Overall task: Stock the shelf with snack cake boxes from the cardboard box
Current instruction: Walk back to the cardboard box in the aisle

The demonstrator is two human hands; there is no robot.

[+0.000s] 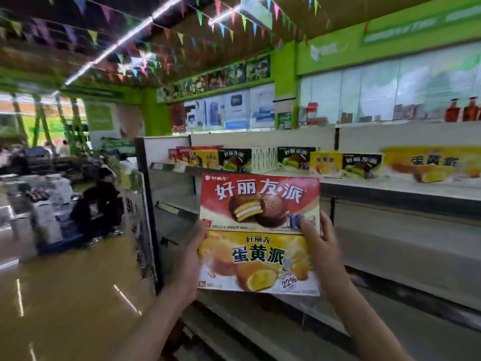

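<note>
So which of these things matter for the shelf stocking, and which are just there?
Job: red box and yellow box, held between left hand and right hand; shelf; boxes on shelf.
Just there: bunting, bottles, posters.

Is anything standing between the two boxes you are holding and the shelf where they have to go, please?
Nothing visible does. The left hand and right hand hold the red box above the yellow box in open air before the shelf; bare board shows between the boxes already standing there.
</note>
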